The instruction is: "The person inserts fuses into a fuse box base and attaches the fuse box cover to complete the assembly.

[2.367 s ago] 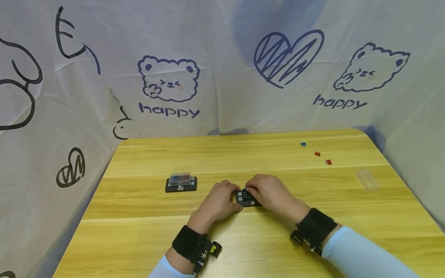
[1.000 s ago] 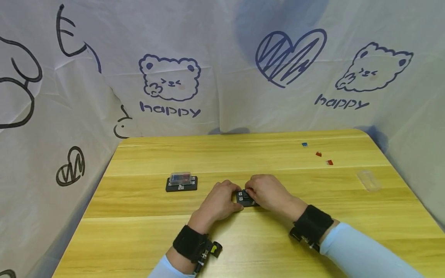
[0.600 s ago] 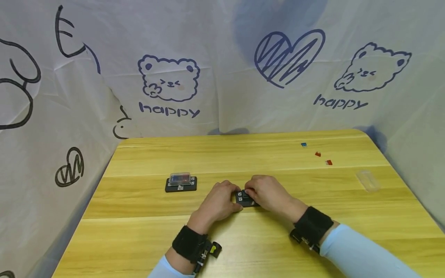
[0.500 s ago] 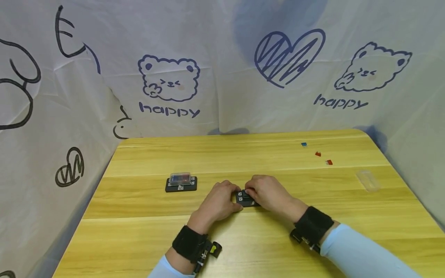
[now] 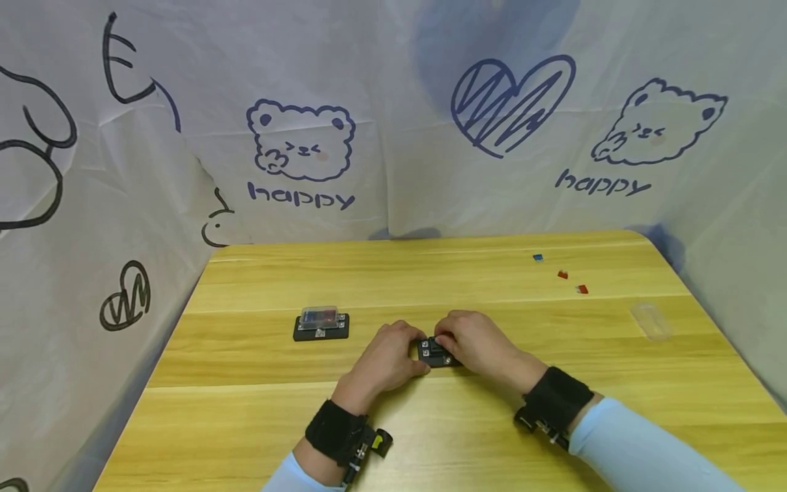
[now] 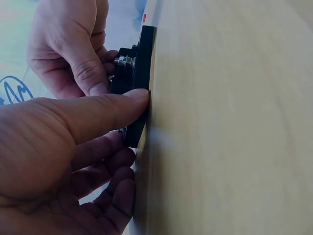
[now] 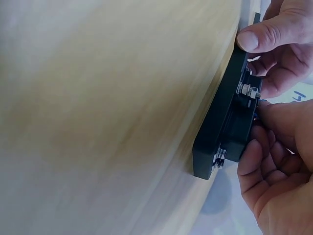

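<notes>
A black fuse block (image 5: 438,361) with metal screw terminals lies flat on the table between both hands. My left hand (image 5: 389,355) grips its left end, the thumb on the near edge and the fingers on the far side. My right hand (image 5: 482,344) is over the block's raised middle, pinching a small blue blade fuse (image 7: 256,116); only a sliver of blue shows and the fingers hide the rest. How deep the fuse sits in its slot cannot be told. A second fuse block (image 5: 321,333) stands to the left with a clear cover over blue and red fuses.
A blue fuse (image 5: 537,257) and two red ones, a farther red fuse (image 5: 562,275) and a nearer red fuse (image 5: 582,290), lie at the back right. A clear plastic cover (image 5: 652,321) lies at the right. White cloth (image 5: 406,171) with drawings hangs behind the table.
Both hands stay at the block. The right fingertips have shifted slightly over its raised middle; blue seen beneath them in the oldest head frame is now hidden there.
</notes>
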